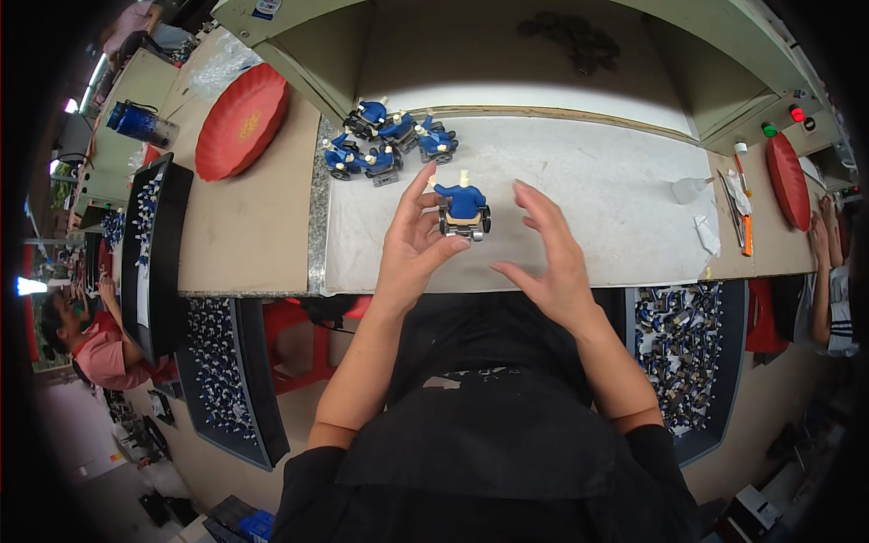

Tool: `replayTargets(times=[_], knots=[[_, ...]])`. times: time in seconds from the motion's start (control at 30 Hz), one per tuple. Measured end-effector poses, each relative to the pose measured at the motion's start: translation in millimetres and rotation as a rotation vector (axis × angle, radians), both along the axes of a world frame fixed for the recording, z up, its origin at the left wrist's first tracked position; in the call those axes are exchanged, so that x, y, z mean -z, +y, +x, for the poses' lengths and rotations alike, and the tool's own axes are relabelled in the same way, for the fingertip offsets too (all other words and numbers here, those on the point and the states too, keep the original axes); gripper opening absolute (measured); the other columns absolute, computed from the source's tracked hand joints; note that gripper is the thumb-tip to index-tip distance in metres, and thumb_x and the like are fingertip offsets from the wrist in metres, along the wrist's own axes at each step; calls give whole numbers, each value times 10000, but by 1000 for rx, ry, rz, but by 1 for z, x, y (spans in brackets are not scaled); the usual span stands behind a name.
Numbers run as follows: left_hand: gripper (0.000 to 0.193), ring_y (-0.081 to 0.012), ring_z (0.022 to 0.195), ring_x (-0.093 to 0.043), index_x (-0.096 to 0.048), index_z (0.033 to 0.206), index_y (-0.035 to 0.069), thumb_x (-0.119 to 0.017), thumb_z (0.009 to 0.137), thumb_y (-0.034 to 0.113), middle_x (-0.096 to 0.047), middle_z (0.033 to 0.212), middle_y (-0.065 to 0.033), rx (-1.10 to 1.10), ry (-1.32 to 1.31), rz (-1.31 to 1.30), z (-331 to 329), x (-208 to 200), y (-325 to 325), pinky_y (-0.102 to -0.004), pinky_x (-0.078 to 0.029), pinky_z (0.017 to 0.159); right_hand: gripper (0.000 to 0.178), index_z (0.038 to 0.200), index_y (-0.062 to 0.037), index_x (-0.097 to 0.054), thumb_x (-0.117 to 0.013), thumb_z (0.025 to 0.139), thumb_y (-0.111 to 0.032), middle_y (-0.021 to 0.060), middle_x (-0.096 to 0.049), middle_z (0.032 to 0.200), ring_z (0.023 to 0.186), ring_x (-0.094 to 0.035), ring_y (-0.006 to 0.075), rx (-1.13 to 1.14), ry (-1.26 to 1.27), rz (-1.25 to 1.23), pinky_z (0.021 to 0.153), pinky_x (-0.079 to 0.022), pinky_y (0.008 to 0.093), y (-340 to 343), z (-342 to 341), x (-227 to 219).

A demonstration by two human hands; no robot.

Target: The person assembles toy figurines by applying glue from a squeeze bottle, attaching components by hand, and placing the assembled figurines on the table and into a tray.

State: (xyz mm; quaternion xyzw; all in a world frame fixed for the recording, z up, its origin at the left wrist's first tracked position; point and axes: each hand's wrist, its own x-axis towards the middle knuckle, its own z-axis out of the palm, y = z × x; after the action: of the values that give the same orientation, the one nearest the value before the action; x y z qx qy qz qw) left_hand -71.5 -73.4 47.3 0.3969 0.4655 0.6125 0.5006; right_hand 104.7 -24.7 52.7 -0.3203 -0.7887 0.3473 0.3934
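At my left grip (412, 244) I see a toy figure (463, 210) in blue with a cream head, on silver-grey wheels. Beyond the grip, a cluster of figures (387, 140) shows the same blue. The table (597, 195) is pale grey; left of it sits a red plate (242, 122) with a gold centre pattern.

Small blue-and-white label (266, 8) on the cabinet's top left corner, blue box (256, 524) at bottom edge
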Motion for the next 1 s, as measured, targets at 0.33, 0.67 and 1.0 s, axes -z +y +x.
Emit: replayTargets(times=[0.33,0.67,1.0], knots=[[865,-181,991,-502,-202,1370,86,-708,675,-6,-455,1092,-125,146,-17,-50,12,6,2,-300,-455,820,617,1205,-101,-473,-686,636,3,133,-498,1185,1066,-508,291,-69,-10,-117,876,-439,355,7,-1,4],[697,-258,1037,-532,-316,1222,45,-721,656,13,-488,1137,-136,-96,800,137,6,37,9,-348,-438,875,532,1264,14,-338,-597,807,-70,177,-416,1249,1158,-414,240,851,228,110,965,-335,343,79,163,9],[669,-266,1121,-486,-318,1212,31,-703,667,-12,-464,1202,-145,-79,941,136,-3,39,7,-331,-410,916,520,1221,20,-406,-647,790,-143,171,-442,1210,1095,-453,223,761,25,-17,929,-355,317,117,172,62]])
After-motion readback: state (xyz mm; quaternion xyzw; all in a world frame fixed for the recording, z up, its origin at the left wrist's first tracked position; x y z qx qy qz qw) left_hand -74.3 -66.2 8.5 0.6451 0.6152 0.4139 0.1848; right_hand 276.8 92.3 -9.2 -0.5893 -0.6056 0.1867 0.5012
